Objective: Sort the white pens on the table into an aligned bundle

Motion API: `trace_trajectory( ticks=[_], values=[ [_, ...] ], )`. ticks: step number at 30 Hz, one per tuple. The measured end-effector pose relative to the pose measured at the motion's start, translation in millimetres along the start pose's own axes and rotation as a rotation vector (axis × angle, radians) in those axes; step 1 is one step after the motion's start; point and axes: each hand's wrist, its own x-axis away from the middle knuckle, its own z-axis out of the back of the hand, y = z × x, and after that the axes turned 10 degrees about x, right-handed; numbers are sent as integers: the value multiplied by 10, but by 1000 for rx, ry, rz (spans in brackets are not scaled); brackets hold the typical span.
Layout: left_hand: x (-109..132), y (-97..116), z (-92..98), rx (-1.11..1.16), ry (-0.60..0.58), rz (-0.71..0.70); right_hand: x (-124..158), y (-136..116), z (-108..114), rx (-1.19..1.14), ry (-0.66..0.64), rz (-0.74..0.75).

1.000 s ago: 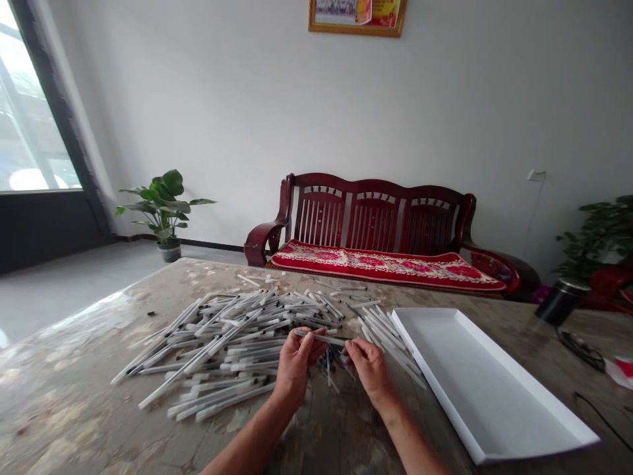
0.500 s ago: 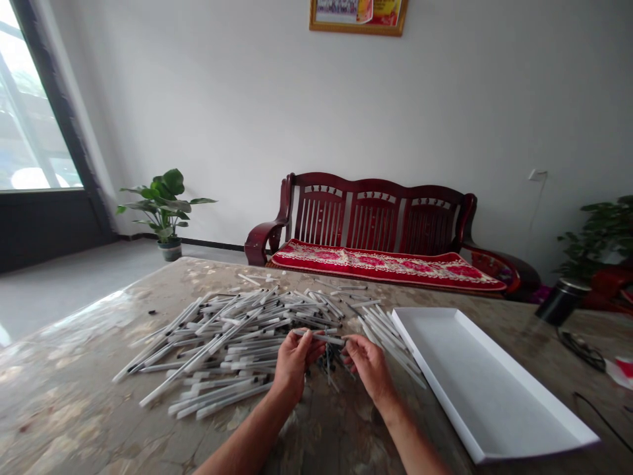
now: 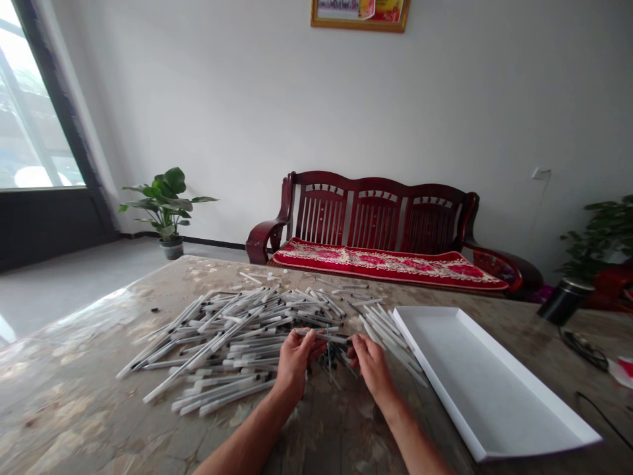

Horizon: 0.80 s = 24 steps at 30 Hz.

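In the middle of the view I hold a pen (image 3: pixel 324 336) with a pale, translucent barrel, lying almost level above the table. My left hand (image 3: pixel 295 359) is closed on the barrel, thumb on top. The fingers of my right hand (image 3: pixel 368 361) pinch the pen's dark right end; whether that is a cap or a tip I cannot make out. A big pile of similar pens (image 3: pixel 242 353) with black ends spreads left of and behind my hands. Thin dark pieces (image 3: pixel 332 369) lie under the pen, partly hidden by my fingers.
A shallow white box lid or tray (image 3: pixel 494 382) stands to the right, with more pale pens (image 3: pixel 390 336) along its left edge. Farther right are a black cylinder (image 3: pixel 565 300) and a cable (image 3: pixel 583 349). A red wooden bench (image 3: pixel 376 218) is behind the stone-patterned table (image 3: pixel 103 389).
My right hand has shifted slightly to the right, still at the pen's dark end. The left hand keeps its grip on the barrel. The camera view has moved a little.
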Motion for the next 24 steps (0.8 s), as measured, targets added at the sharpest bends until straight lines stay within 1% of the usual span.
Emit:
trace_trajectory(
  ticks=[3, 8, 11, 15, 21, 24],
  values=[
    [9, 5, -2, -16, -2, 5, -16, 41, -15, 20, -15, 15],
    [7, 7, -3, -26, 26, 7, -8, 10, -28, -21, 35, 69],
    [2, -5, 0, -35, 22, 14, 0, 1, -13, -27, 31, 31],
    [3, -17, 4, -39, 12, 8, -11, 41, -11, 33, -20, 7],
    [7, -3, 6, -53, 66, -2, -27, 42, -51, -16, 22, 87],
    [2, 2, 3, -63, 78, -4, -34, 50, -51, -36, 22, 91]
  ],
)
